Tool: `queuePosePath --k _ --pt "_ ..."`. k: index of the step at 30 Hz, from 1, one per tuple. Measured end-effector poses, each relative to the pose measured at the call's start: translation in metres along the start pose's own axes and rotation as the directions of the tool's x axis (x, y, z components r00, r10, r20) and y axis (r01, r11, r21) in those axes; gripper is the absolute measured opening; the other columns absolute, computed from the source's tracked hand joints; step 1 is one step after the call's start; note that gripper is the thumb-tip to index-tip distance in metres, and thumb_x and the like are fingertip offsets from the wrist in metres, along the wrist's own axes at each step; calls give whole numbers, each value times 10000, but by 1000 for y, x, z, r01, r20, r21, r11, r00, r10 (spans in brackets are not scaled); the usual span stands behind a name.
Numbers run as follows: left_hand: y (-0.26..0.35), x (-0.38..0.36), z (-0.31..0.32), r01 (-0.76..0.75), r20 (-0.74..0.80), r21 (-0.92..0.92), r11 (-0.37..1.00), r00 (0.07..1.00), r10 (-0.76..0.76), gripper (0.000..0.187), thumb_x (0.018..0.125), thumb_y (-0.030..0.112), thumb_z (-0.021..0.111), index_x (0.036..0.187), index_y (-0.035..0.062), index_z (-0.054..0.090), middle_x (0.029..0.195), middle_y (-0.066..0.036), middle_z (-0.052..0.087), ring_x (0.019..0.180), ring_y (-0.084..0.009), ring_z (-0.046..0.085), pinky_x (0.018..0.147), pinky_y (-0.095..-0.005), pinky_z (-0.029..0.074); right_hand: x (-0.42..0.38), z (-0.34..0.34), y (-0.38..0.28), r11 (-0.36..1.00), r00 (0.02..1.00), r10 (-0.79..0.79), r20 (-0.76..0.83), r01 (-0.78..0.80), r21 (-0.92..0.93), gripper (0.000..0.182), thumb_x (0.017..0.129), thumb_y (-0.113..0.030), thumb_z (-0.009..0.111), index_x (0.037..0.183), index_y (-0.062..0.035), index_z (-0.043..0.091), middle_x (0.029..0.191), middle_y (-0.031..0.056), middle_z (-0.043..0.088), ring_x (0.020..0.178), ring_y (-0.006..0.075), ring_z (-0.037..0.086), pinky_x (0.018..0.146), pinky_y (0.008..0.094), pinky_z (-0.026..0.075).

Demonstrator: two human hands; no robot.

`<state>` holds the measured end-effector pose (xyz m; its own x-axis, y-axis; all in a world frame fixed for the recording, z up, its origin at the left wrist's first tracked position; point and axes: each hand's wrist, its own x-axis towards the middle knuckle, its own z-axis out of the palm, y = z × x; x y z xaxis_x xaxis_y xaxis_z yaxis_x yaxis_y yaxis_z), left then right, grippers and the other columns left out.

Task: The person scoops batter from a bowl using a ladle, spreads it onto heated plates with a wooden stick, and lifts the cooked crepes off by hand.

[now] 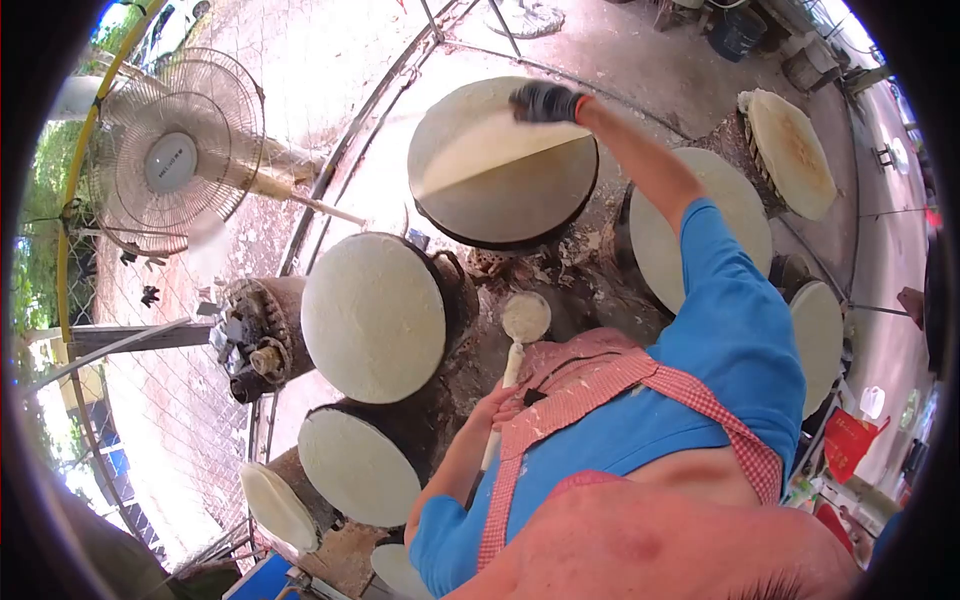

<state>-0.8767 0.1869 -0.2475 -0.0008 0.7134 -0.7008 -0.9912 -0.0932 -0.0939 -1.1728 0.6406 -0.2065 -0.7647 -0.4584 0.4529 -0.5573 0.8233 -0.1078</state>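
Observation:
My right hand (pixel 545 102), in a dark glove with an orange cuff, reaches to the far edge of a round griddle (pixel 510 205). Its closed fingers, somewhat blurred, hold a thin pale flatbread (pixel 490 145). The sheet is folded back along a straight line, leaving the near part of the griddle bare. Close to my body, my left hand (pixel 492 408) is wrapped round the pale handle of a ladle (pixel 525 318); its round, batter-coated head points away from me.
Other round griddles coated pale stand around me, at left (pixel 373 318), lower left (pixel 360 465) and right (pixel 715 220). A stack of flatbreads (pixel 792 155) lies at far right, another stack (pixel 275 505) at lower left. A fan (pixel 172 162) stands by the wire fence.

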Motion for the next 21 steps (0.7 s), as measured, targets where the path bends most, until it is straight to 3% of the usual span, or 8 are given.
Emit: queuePosePath --k 2,4,6,8,13,18,20,21 --pt "9 -3 1 27 90 4 1000 996 -28 487 844 119 483 1270 258 291 646 1 390 444 -29 362 309 -111 249 32 -56 27 753 761 509 402 -620 220 222 753 -256 557 837 -53 590 680 76 576 586 171 517 535 328 438" --pt "15 -7 24 43 -315 306 951 947 59 505 827 172 517 1272 260 296 680 -18 444 438 -38 393 319 -110 278 30 -71 104 984 1000 21 8 -22 176 211 755 -241 558 849 -55 592 676 27 549 570 108 463 494 289 414" --pt "18 -3 17 18 -268 349 937 960 81 561 813 218 538 1294 265 253 702 -34 482 416 -48 403 322 -116 293 10 -102 140 786 830 551 86 -551 281 178 748 -230 573 835 -77 599 702 2 553 536 100 460 451 280 401" --pt "21 1 21 17 -106 281 960 994 13 536 820 219 526 1281 254 255 695 -36 484 391 -56 387 317 -125 299 -34 -95 235 708 926 378 -24 -306 -636 97 723 -140 519 642 -98 550 600 57 558 548 159 527 499 312 417" --pt "8 16 35 129 -166 237 963 982 -91 250 878 216 436 1086 334 365 510 29 292 320 -47 232 249 -158 200 -172 -164 230 518 305 855 -419 -538 665 138 733 -191 566 811 -81 596 669 14 557 526 125 475 453 287 403" --pt "-21 51 68 361 144 -71 930 926 -349 344 886 354 388 632 126 345 446 29 253 330 -77 234 316 -200 194 -308 -286 128 237 -354 856 -377 -379 894 234 685 -169 612 896 -69 610 655 44 583 449 122 498 373 279 407" --pt "-50 66 105 404 288 -153 902 891 -350 401 885 378 377 577 131 306 434 25 247 337 -86 241 341 -206 212 -455 -271 181 604 328 450 -830 -797 12 213 688 -178 598 880 -88 622 688 51 611 492 151 541 416 291 445" --pt "-61 69 119 417 304 -209 885 887 -347 413 884 393 366 573 128 303 429 18 248 342 -93 249 360 -209 230 -519 -284 194 240 742 141 -656 -668 -704 217 692 -221 595 867 -98 630 677 57 616 511 178 548 459 312 470"
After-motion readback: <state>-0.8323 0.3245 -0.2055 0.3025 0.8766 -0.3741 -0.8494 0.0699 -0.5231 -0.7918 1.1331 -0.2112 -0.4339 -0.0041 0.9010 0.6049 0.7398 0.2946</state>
